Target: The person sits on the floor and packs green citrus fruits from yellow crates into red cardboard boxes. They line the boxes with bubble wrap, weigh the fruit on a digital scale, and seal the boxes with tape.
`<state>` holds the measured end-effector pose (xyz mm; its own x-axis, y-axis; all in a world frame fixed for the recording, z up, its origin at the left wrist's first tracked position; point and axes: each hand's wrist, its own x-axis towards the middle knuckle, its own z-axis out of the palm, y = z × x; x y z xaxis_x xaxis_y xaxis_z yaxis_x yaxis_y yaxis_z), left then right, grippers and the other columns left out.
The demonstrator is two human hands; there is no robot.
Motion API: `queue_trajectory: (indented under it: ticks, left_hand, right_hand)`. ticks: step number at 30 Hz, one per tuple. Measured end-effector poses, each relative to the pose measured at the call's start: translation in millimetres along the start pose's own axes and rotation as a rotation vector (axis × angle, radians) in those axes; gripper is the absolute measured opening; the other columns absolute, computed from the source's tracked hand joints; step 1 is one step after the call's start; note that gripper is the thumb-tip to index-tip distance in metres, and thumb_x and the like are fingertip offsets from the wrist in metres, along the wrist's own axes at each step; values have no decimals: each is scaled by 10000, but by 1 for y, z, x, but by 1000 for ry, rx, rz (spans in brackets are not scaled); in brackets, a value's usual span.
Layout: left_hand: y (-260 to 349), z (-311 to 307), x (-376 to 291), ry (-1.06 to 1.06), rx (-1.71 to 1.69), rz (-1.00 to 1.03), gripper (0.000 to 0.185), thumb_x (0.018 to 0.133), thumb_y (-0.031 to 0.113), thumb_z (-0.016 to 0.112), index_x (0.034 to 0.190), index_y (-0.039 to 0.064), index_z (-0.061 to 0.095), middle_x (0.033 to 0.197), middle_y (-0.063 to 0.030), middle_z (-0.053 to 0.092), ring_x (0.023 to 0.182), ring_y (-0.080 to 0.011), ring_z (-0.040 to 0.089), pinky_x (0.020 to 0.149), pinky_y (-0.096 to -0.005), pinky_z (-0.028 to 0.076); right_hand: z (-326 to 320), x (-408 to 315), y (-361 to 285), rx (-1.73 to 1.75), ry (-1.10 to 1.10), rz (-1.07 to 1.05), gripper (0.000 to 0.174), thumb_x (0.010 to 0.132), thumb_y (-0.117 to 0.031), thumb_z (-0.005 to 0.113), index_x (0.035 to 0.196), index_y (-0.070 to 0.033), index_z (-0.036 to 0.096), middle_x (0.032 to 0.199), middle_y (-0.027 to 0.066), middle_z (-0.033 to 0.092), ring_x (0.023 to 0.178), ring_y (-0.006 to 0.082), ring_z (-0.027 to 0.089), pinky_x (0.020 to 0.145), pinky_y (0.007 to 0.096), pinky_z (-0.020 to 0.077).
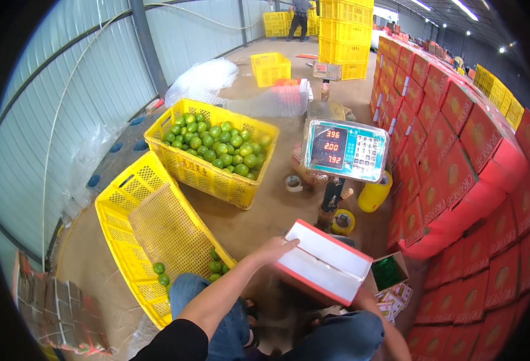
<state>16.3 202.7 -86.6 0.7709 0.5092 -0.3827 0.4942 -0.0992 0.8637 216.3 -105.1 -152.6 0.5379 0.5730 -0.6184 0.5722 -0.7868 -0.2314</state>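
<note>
A red cardboard carton (326, 260) is held tilted above my lap, its white face with a lengthwise seam turned up. At its left end my left hand (279, 249) grips the edge, thumb over the white face. My right hand (365, 299) supports the near right corner from below, its fingers mostly hidden by the carton. To the left, a tilted yellow plastic crate (131, 198) holds several green citrus fruits (214, 265) at its lower end. Behind it stands another yellow crate (210, 192), well filled with green fruits (215, 144).
A digital scale display (345, 150) on a post rises beyond the carton. Tape rolls (343, 222) lie by its base. Red printed cartons (445, 149) are stacked along the right. An open box with green material (387, 273) sits near my right hand. A person (300, 18) stands far back.
</note>
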Motion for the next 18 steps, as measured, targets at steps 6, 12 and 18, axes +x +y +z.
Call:
queue_trajectory:
  ticks: [6,12,18]
  left_hand:
    - [3,2,-80,-23,-172,419,567,921,183,675,1418,-8,482,1143,-56,666,1059,-128,594,933,-310,482]
    - [-21,18,-65,139,-149,45,427,959,284,601,1299,28,565,1139,-136,682,1076,-268,640,899,-377,497]
    - [-4,31,-33,386,453,-125,348,881,209,584,1134,-19,655,1033,-313,663,1013,-486,630,870,-547,500]
  right_hand:
    - [-20,11,80,41,644,-118,593,870,-460,614,886,131,663,920,382,638,915,481,658,785,522,536]
    - [6,-25,45,525,529,46,649,841,-527,650,937,114,675,888,339,669,908,471,666,785,486,516]
    - [90,-49,22,958,459,205,612,865,-512,652,1114,46,692,1080,230,706,1007,359,675,835,443,524]
